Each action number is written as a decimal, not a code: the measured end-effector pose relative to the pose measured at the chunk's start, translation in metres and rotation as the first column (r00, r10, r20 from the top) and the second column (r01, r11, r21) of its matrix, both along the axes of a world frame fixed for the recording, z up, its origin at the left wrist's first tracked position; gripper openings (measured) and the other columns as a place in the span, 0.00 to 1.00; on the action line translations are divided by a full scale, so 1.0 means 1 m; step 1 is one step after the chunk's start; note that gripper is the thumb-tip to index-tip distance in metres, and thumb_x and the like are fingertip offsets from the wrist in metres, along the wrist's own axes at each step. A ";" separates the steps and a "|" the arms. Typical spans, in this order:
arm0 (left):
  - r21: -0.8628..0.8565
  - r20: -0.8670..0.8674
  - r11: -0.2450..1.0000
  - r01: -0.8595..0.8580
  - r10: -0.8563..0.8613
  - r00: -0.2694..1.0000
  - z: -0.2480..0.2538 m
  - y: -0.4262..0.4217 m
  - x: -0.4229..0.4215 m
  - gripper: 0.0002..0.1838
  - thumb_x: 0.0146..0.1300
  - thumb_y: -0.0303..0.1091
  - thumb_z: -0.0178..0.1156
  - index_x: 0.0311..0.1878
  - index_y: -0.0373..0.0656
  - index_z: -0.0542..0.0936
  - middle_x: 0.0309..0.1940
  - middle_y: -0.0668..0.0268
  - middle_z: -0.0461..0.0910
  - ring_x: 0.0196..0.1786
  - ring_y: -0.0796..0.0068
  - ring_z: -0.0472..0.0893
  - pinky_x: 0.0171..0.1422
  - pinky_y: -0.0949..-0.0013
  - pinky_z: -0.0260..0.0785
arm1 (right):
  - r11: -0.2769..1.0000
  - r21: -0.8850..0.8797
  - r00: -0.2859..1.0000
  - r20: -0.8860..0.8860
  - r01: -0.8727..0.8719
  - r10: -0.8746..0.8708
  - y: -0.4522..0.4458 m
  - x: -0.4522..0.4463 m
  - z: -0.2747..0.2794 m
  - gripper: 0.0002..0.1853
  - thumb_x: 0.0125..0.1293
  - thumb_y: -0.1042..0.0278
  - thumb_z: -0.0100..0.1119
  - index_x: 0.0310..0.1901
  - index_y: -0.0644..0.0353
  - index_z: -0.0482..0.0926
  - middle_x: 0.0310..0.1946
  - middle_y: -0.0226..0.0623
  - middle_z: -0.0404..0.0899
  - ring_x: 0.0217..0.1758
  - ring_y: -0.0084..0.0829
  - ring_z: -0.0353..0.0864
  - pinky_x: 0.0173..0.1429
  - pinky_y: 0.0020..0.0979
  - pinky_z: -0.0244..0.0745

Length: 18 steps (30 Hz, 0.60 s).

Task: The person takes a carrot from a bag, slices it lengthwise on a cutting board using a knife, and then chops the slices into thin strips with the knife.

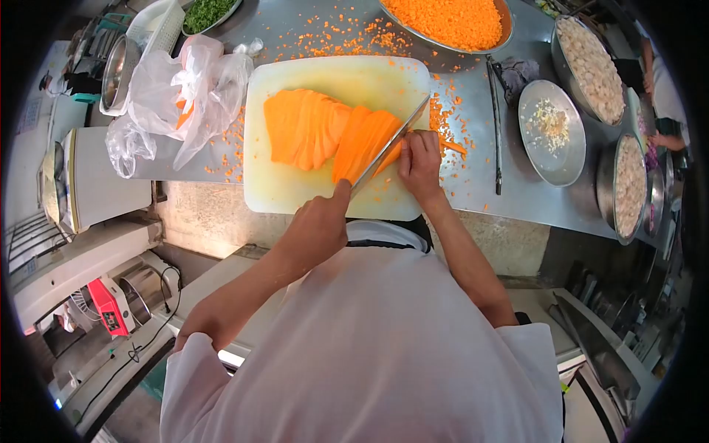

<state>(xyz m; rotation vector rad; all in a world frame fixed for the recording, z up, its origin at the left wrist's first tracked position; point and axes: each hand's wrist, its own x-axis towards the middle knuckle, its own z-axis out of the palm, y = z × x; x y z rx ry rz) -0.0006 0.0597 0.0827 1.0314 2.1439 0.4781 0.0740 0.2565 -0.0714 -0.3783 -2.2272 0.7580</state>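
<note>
My left hand [319, 225] is closed round the handle of a long knife [390, 146], whose blade slants up and right over the white cutting board [258, 193]. Fingers of my right hand [422, 164] are curled and pressed together just right of the blade, on a piece of carrot [391, 159] that shows only in part. Left of the knife, thin orange carrot slices [303, 129] lie overlapped in a wide fan across the board.
Plastic bags [159, 88] lie at the left. Behind the board stands a bowl of chopped carrot [447, 22]. A dark rod [496, 133], a bowl of minced bits [552, 133] and bowls of pale diced food [591, 70] are at the right. Another person's arm [668, 142] shows far right.
</note>
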 end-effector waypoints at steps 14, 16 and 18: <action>0.167 -0.086 0.984 0.064 -0.050 0.995 -0.054 0.030 -0.015 0.15 0.56 0.17 0.52 0.46 0.33 0.62 0.19 0.41 0.73 0.27 0.37 0.76 0.31 0.43 0.66 | 0.998 -0.034 0.998 -0.044 0.045 -0.047 0.003 0.001 -0.005 0.06 0.57 0.82 0.56 0.36 0.65 0.74 0.35 0.46 0.72 0.39 0.47 0.71 0.43 0.42 0.70; 0.140 -0.096 0.988 0.065 -0.052 0.994 -0.034 0.016 -0.012 0.14 0.56 0.18 0.52 0.45 0.33 0.62 0.18 0.41 0.72 0.26 0.37 0.76 0.31 0.43 0.65 | 0.998 -0.030 0.998 -0.038 0.056 -0.057 0.001 0.000 -0.003 0.05 0.57 0.82 0.55 0.36 0.65 0.74 0.35 0.46 0.72 0.39 0.47 0.72 0.43 0.41 0.70; 0.059 -0.083 0.996 0.072 -0.067 0.994 -0.016 0.006 -0.007 0.13 0.57 0.18 0.52 0.43 0.35 0.61 0.17 0.41 0.72 0.26 0.37 0.76 0.31 0.42 0.65 | 0.998 -0.023 0.997 -0.041 0.056 -0.057 0.001 0.000 -0.003 0.05 0.58 0.82 0.55 0.36 0.65 0.74 0.34 0.46 0.72 0.38 0.47 0.72 0.43 0.42 0.70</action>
